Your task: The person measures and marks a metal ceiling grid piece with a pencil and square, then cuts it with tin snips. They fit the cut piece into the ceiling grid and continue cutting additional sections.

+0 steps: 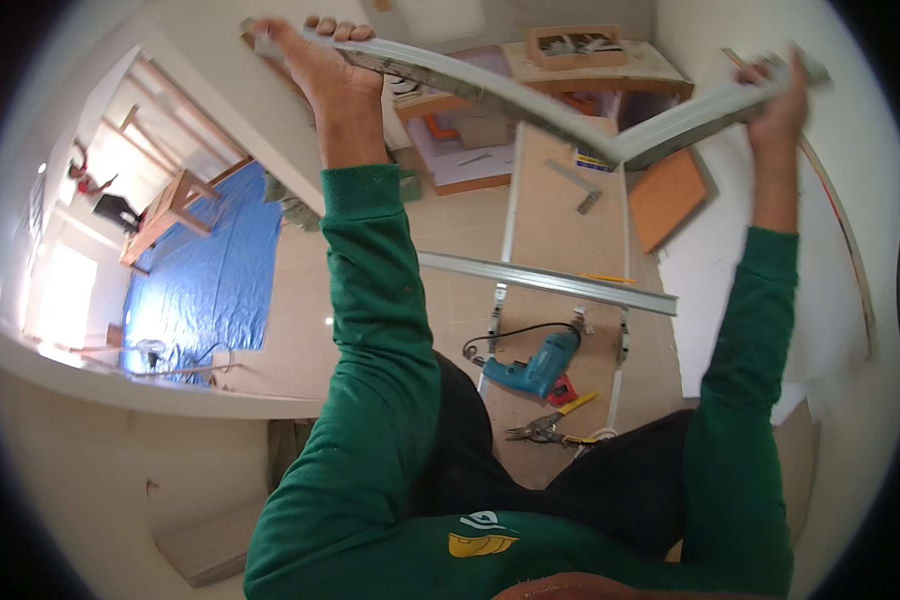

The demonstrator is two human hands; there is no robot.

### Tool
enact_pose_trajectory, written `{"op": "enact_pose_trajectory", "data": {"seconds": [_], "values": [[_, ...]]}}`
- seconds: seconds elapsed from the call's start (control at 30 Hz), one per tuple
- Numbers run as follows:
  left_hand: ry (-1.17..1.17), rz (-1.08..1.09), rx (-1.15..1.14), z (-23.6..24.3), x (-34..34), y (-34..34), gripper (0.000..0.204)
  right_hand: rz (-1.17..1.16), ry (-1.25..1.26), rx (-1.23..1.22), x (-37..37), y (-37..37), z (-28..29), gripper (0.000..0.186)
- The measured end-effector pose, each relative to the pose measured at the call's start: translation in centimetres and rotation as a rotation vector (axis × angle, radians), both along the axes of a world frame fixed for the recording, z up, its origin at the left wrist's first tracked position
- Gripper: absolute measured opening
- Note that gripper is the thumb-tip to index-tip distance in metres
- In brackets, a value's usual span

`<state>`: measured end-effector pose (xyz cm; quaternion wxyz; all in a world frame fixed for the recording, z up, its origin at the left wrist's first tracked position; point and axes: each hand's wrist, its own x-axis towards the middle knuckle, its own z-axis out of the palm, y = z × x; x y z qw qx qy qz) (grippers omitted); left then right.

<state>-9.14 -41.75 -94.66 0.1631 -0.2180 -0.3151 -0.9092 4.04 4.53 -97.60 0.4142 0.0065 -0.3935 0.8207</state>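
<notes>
My left hand (pixel 338 75) and my right hand (pixel 775 105) are raised, each closed on one end of a pale metal channel (pixel 470 85) bent into a wide V. Its bend points down toward me, over a long board (pixel 560 230) on the floor. A straight silver channel (pixel 540 280) lies across the board. Nearer me on the board are a teal corded drill (pixel 535 365), a small red tool (pixel 562 390), snips with yellow handles (pixel 550 425) and a metal square (pixel 578 182).
A wooden worktop (pixel 648 72) with a tray stands ahead. An orange panel (pixel 670 190) and white sheet (pixel 770 310) lie at right beside a wall. Through an opening at left, a person (pixel 105 200) is beside wooden frames (pixel 175 205) and blue sheeting (pixel 220 290).
</notes>
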Motion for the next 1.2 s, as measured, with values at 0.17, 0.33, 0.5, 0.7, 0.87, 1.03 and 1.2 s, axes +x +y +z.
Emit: {"op": "enact_pose_trajectory", "data": {"seconds": [0.17, 0.33, 0.5, 0.7, 0.87, 1.03, 1.2], "values": [[0.074, -0.356, -0.243, 0.2, 5.3, 8.9, 0.088, 0.231, -0.170, 1.157, 0.0, -16.1, -0.6, 0.059], [0.124, -0.110, -0.121, 0.8, -1.9, -1.7, 0.085, 0.072, 0.120, 0.229, 0.9, 0.1, 1.3, 0.041], [-0.003, -0.084, -0.016, 0.3, -4.3, -6.3, 0.086, -0.036, 0.151, 0.025, 0.2, 1.3, -0.3, 0.042], [0.086, -0.194, -0.307, -0.7, 3.3, 11.3, 0.092, 0.142, -0.243, 1.172, 0.2, -12.5, -3.4, 0.040], [-0.048, -0.213, -0.058, -2.0, -10.4, -12.1, 0.084, 0.142, 0.101, 0.203, -1.6, 5.2, -1.1, 0.039], [-0.352, 0.337, 0.540, -7.5, -10.5, -33.0, 0.079, -0.118, 0.126, -0.392, 2.0, 15.5, -11.5, 0.077], [-0.206, 0.516, 0.238, -6.3, -4.8, -27.6, 0.052, -0.490, -0.588, -0.392, -0.6, 15.9, -25.6, 0.088]]}}
